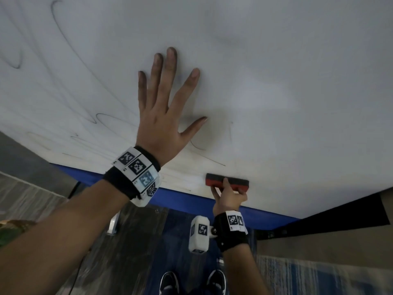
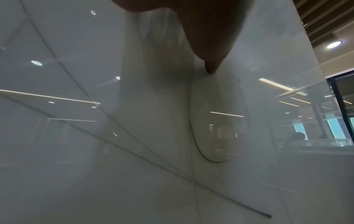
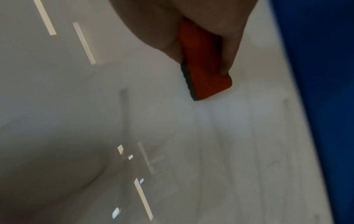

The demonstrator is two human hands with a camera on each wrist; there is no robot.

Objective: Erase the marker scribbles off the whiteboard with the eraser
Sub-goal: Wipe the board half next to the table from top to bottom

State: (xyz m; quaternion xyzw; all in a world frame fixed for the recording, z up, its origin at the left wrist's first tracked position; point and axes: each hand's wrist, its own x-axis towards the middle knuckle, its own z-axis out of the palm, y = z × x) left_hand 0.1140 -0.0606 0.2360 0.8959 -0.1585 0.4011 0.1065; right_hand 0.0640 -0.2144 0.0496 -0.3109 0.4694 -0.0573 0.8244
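Observation:
A large whiteboard (image 1: 276, 71) fills the upper head view. Thin black marker scribbles (image 1: 70, 52) curve across its left half, and a short stroke (image 1: 210, 159) runs just above the eraser. My left hand (image 1: 163, 103) lies flat against the board with its fingers spread. My right hand (image 1: 228, 196) grips a red eraser with a black felt face (image 1: 227, 180) and presses it on the board near the lower edge. In the right wrist view the eraser (image 3: 205, 68) sits between thumb and fingers. The left wrist view shows a fingertip (image 2: 210, 68) touching the glossy board beside marker lines (image 2: 118, 145).
A blue frame strip (image 1: 191, 201) runs along the board's lower edge and shows as the blue frame strip (image 3: 316, 75) in the right wrist view. Below it are patterned carpet (image 1: 127, 252) and my dark shoes (image 1: 170, 282). A dark panel (image 1: 340, 216) meets the board at the lower right.

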